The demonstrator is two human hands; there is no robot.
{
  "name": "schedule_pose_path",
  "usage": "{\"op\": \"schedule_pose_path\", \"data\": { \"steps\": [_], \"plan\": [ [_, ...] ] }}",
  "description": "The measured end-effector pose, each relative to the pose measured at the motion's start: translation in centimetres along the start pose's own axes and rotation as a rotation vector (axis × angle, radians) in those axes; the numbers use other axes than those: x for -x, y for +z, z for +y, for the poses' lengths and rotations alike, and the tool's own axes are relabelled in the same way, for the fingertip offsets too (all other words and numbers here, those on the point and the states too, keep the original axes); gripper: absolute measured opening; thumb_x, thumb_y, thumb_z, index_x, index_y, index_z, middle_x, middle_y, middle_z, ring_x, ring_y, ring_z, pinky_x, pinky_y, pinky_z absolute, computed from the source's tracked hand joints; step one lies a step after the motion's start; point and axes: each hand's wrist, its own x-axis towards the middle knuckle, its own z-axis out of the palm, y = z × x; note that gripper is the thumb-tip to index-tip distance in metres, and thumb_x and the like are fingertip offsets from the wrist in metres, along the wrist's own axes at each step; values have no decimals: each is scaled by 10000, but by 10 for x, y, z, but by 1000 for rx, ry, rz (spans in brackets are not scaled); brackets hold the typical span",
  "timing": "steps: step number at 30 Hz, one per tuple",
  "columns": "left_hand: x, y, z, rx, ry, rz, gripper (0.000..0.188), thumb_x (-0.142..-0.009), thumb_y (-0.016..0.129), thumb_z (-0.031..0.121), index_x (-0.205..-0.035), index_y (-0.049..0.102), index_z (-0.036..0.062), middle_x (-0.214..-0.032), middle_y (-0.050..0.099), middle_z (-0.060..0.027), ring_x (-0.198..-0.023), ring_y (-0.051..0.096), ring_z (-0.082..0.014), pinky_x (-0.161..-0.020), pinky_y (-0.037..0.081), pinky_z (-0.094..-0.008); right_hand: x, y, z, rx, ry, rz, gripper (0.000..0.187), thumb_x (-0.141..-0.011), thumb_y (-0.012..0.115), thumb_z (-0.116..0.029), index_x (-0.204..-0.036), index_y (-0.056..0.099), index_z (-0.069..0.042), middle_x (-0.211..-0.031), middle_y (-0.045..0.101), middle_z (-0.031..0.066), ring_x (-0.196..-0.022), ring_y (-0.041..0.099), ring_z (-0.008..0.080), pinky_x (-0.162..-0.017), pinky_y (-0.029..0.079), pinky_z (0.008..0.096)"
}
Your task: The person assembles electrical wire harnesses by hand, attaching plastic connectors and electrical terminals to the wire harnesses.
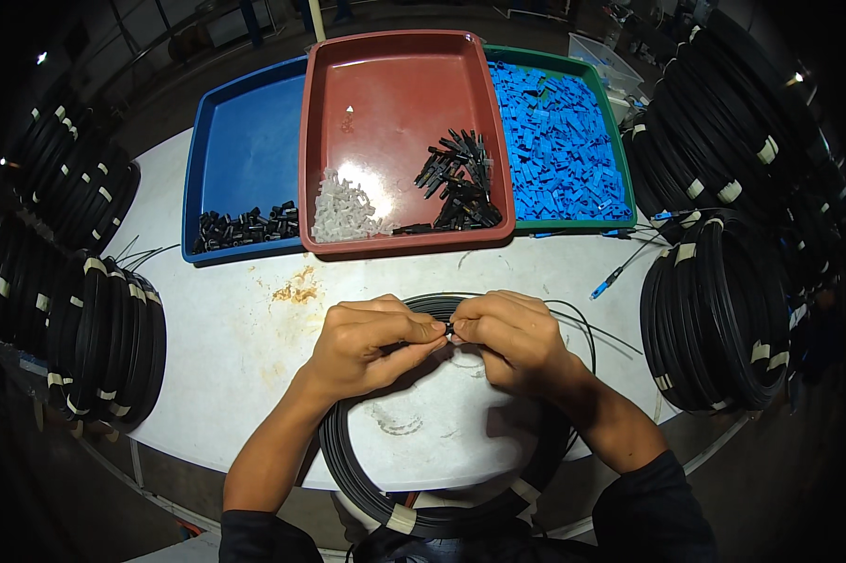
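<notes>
My left hand (374, 343) and my right hand (519, 340) meet above the middle of the white table, thumbs and forefingers pinched together. Between the fingertips sits a small black piece (449, 328); the fingers cover most of it, so its exact kind is hidden. Under both hands lies a coil of black cable (340, 441), bound with pale tape and reaching over the table's near edge. Loose cable ends stick out to the right of my right hand.
Behind my hands stand a blue tray (245, 122) with small black parts, a red tray (395, 84) with white and black pieces, and a green tray (620, 178) full of blue connectors. Taped cable coils (104, 338) flank the left; more coils (714, 319) stand right, near a blue-tipped cable end (603, 287).
</notes>
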Motion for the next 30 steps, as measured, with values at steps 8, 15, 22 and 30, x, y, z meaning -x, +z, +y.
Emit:
{"op": "schedule_pose_path", "data": {
  "steps": [8,15,22,30],
  "plan": [
    [1,0,-3,-64,47,-2,143,-754,826,-19,-886,773,-8,-876,784,-132,-766,753,-224,-721,585,-315,2,5,-1,-144,214,-15,205,-670,666,122,-839,611,20,-828,660,127,-662,651,292,-595,534,382],
    [0,1,-3,-54,39,17,143,-755,830,-8,-886,772,-5,-887,785,-128,-765,752,-227,-744,583,-325,-2,0,0,32,-28,-20,202,-685,663,155,-827,599,27,-829,677,139,-664,657,295,-598,536,377],
    [1,1,-3,-131,104,12,159,-744,833,-6,-891,771,1,-890,785,-123,-776,749,-222,-745,579,-325,1,5,1,-138,184,-15,195,-684,651,154,-822,609,23,-826,682,128,-678,679,280,-609,552,378],
    [-2,4,-2,-181,174,25,174,-738,838,-5,-901,776,6,-894,781,-122,-750,736,-226,-727,573,-332,4,1,2,-58,65,15,186,-698,680,131,-828,609,18,-819,679,129,-677,674,280,-610,549,376]
  ]
}}
